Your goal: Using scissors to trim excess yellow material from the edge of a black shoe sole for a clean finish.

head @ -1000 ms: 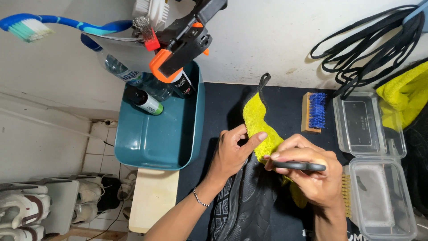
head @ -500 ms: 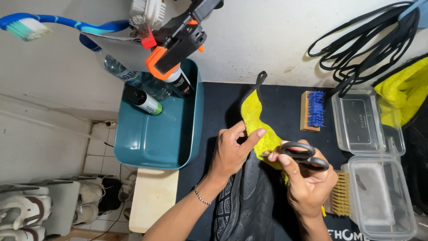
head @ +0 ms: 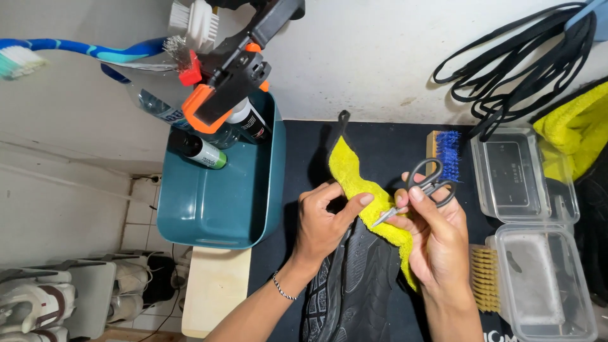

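Scissors (head: 425,187) are now up in your right hand (head: 437,237), fingers closed around the black handles, tip pointing at the yellow cloth (head: 367,196). A second ago that hand held them flat and lower. Your left hand (head: 323,221) pinches the cloth over the black shoe (head: 351,285), same as before. So the blades look ready to snip near the cloth. A blue brush (head: 446,155) and clear boxes (head: 525,190) sit beside you, a teal tub (head: 218,209) further left.
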